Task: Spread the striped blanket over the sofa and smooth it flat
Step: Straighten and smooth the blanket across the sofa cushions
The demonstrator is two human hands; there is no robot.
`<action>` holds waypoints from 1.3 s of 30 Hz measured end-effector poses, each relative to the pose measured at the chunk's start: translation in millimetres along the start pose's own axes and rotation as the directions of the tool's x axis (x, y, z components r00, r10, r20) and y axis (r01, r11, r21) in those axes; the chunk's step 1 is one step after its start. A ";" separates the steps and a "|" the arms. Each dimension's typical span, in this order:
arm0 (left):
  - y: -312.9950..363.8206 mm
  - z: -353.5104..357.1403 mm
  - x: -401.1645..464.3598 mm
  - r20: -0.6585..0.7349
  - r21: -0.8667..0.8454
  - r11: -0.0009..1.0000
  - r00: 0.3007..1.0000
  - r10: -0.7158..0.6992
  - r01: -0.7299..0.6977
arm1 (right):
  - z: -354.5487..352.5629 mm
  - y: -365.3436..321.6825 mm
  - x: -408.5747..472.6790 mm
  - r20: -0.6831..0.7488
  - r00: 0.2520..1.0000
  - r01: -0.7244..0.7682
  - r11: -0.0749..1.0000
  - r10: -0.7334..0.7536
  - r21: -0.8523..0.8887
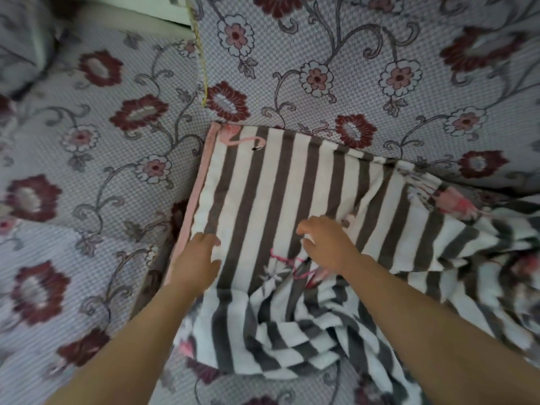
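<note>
Smoothing step under way. Blanket (280, 200) flat at sofa (350, 68) back corner, bunched toward front edge and right. Left hand (195, 258) flat, fingers straight, pressing pink border. Right hand (327, 247) fingers loosely curled, touching cloth, gripping nothing clear. Next: pull bunched part rightward and forward.

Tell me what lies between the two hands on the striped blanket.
In the head view, only striped blanket lies between left hand and right hand: flat grey and white stripes, with a pink flamingo print just below the gap.
</note>
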State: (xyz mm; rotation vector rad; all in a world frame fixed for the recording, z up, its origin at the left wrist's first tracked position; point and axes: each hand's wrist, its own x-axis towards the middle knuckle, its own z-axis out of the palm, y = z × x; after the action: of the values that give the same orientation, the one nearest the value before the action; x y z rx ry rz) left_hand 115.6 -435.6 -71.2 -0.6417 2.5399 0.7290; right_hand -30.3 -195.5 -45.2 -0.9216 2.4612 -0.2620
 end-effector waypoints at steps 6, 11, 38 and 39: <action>-19.0 72.7 -98.8 0.035 -0.253 0.814 0.845 -0.533 0.523 | 55.2 -25.1 -78.9 0.261 0.955 0.137 0.990 -0.138 0.026; -19.8 118.7 -108.7 0.263 -0.830 0.164 0.634 -0.728 0.534 | 98.2 -23.7 -125.4 0.417 0.903 0.117 0.993 -0.104 -0.005; 3.3 97.5 -135.5 0.426 -0.858 0.114 0.817 -0.388 0.502 | 49.9 -26.0 -96.8 -0.190 0.784 -0.363 0.684 0.591 0.633; 6.4 98.7 -130.4 0.424 -0.864 0.094 0.816 -0.393 0.495 | 56.9 -24.3 -106.3 -0.201 0.822 -0.330 0.734 0.532 0.594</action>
State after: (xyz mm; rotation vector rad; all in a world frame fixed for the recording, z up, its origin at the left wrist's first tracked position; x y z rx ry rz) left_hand 243.1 -333.3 -79.5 -1.6234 1.2715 2.0019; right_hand 81.5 -144.3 -45.2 -0.0261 2.6090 -0.9675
